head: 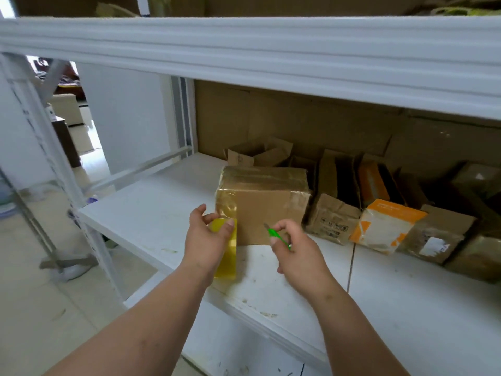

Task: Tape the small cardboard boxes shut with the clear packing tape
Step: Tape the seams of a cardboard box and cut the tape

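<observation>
Cardboard box (pixel 267 204): is being stood on the white shelf (pixel 151 210), near its front edge, closed; glossy clear tape is being shown across its top and down its left and right front corners. No writing can be read on it.
Tape roll (pixel 227 253): a yellowish roll is being held upright against the box's lower left front corner, its lower edge resting on the shelf.
Left hand (pixel 207 240): is being curled round the tape roll, thumb towards the box, fingertips over the roll's top.
Right hand (pixel 294 251): a small green-handled cutter (pixel 276 236) is being pinched between thumb and fingers, its tip pointing up and left, just in front of the box's front face; contact with the box cannot be told.
Other parcels (pixel 333 218): crumpled brown cartons are being kept in a row to the right of the box, along the cardboard backing; small printed handling symbols are showing on one, too small to read.
Orange-and-white packet (pixel 385 226): is being leaned among those cartons; its print is blurred.
White label (pixel 435 246): is being shown on a brown parcel further right, unreadable.
</observation>
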The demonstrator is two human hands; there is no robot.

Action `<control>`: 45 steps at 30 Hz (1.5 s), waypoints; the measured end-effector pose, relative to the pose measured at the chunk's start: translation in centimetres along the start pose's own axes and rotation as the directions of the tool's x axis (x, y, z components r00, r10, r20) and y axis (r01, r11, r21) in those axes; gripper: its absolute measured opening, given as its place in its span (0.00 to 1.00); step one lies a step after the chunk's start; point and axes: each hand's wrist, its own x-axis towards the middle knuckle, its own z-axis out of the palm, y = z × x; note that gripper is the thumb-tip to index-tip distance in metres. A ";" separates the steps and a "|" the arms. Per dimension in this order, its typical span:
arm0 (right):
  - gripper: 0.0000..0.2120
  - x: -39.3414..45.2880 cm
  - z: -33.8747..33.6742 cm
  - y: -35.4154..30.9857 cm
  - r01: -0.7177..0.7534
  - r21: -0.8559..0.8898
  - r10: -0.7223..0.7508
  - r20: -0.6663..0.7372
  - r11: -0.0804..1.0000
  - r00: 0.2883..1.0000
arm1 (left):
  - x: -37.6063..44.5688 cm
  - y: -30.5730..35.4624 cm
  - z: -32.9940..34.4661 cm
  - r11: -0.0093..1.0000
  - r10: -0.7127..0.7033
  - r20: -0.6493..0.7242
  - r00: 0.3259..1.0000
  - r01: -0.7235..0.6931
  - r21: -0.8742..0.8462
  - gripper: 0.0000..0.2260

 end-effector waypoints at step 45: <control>0.11 6.0 1.7 0.6 -0.078 -0.461 0.032 -0.106 0.884 0.994 | 3.0 0.8 -0.9 0.970 -0.209 0.154 0.966 0.225 -0.094 0.05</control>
